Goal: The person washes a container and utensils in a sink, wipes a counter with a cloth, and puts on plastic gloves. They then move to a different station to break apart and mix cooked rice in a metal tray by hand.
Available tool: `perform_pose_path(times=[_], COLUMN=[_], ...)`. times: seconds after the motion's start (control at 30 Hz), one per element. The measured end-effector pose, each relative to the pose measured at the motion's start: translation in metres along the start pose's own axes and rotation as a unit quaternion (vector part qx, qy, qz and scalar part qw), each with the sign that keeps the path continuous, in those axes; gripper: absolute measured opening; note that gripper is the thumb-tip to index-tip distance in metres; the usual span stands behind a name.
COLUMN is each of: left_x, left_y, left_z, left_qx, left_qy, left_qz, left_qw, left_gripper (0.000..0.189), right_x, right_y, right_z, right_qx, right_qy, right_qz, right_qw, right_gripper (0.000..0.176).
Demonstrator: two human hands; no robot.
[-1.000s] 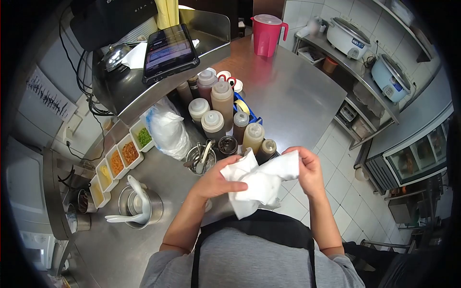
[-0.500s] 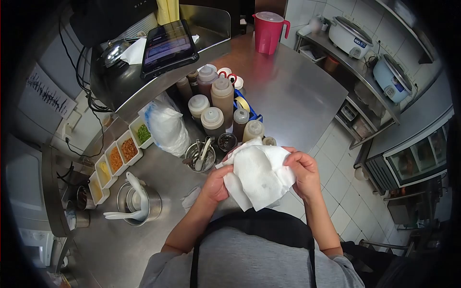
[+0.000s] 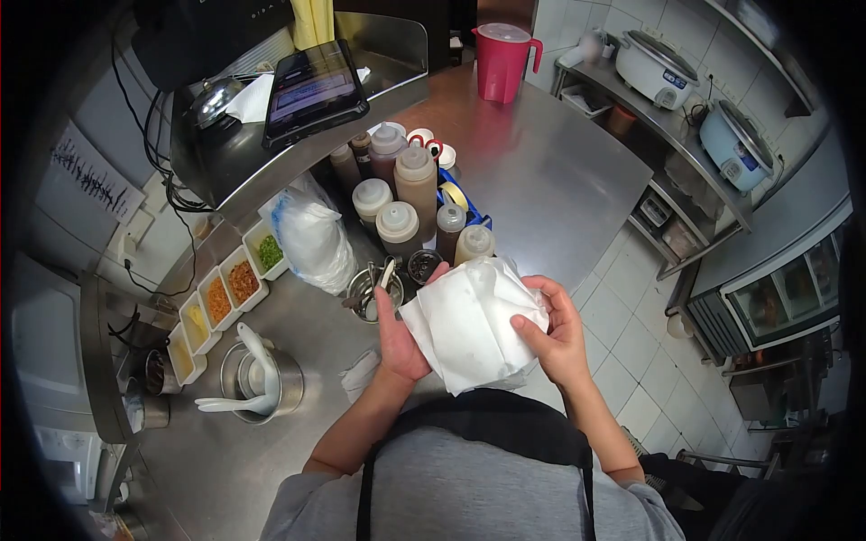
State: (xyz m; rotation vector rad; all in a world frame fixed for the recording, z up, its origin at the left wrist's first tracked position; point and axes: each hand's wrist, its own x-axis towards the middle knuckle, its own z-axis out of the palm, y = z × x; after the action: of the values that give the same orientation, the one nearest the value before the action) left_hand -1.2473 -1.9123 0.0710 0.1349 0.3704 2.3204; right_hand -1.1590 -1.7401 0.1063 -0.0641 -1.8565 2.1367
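A folded white paper towel (image 3: pixel 478 329) is held over the counter's near edge, close to my apron. My right hand (image 3: pixel 561 335) grips its right side, thumb on top and fingers curled around the far edge. At the left edge is my left hand (image 3: pixel 402 341), its thumb raised off the towel and its palm opened. A fingertip shows beyond the towel's far left corner; the other fingers are hidden beneath it. Just past the towel stand squeeze bottles (image 3: pixel 398 225) and a small metal cup with utensils (image 3: pixel 374 293).
On the left are trays of chopped toppings (image 3: pixel 242 281), a plastic bag (image 3: pixel 316 242) and a metal pot (image 3: pixel 287 386) with white ladles. A pink pitcher (image 3: pixel 502 68) stands at the back, a tablet (image 3: pixel 316 90) on the raised shelf. Rice cookers (image 3: pixel 657 72) line the right.
My left thumb has lifted off the towel and that hand has opened. The towel has turned and lies more neatly folded, with my right thumb now farther over it.
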Motion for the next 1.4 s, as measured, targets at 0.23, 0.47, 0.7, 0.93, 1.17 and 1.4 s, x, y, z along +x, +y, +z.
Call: perform_pose_path(times=[0.23, 0.47, 0.7, 0.93, 1.17, 1.4], left_x=[-0.004, -0.011, -0.014, -0.010, -0.018, -0.020], left_y=[-0.005, -0.002, 0.005, 0.000, -0.014, -0.001], left_z=[-0.004, 0.019, 0.009, -0.005, -0.018, -0.017], left_qx=[0.066, 0.245, 0.158, 0.287, 0.343, 0.294], left_qy=[-0.101, -0.088, -0.098, -0.051, -0.068, -0.086], left_qz=[0.019, 0.011, -0.015, 0.121, 0.052, 0.012], left_qw=[0.992, 0.965, 0.983, 0.949, 0.936, 0.952], left_gripper=[0.092, 0.080, 0.081, 0.066, 0.059, 0.047], right_x=[-0.002, -0.002, 0.006, 0.002, -0.013, -0.013], right_y=[0.009, -0.003, -0.007, -0.020, -0.034, -0.036], right_z=[-0.002, 0.006, -0.011, -0.011, -0.001, -0.006], right_qx=[-0.161, -0.363, 0.005, -0.023, -0.084, -0.122], right_qy=[0.000, 0.029, -0.043, 0.010, -0.160, -0.111], right_qz=[-0.004, -0.053, 0.150, 0.051, -0.047, -0.071], right_qw=[0.987, 0.930, 0.988, 0.998, 0.982, 0.984], right_gripper=[0.044, 0.062, 0.057, 0.041, 0.055, 0.057])
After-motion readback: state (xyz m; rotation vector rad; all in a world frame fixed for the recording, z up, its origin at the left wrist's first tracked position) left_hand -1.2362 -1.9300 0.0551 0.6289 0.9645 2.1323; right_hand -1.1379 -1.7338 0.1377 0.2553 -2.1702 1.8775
